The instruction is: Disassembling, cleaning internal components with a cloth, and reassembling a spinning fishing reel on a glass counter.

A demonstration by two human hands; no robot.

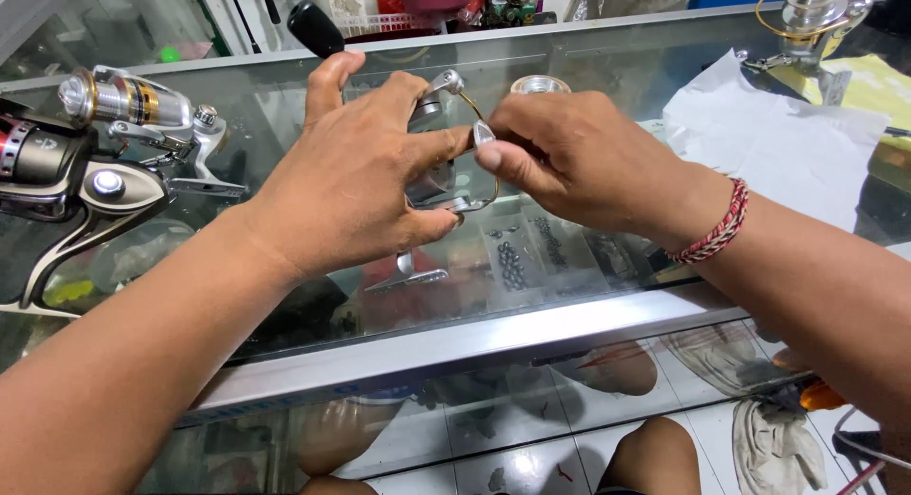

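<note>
A small silver spinning reel with a thin gold bail wire point(438, 163) is gripped in the left hand point(351, 172) above the glass-topped desk point(588, 267), apparently so it is steadied. Its silver bail tip is pinched by the right hand point(569, 158). Two larger silver reels point(104, 163) are parked at left, white paper point(778, 139) at right. Tiled floor is seen below.

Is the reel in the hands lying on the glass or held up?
Held up: both hands, left and right, grip the reel above the glass.
</note>
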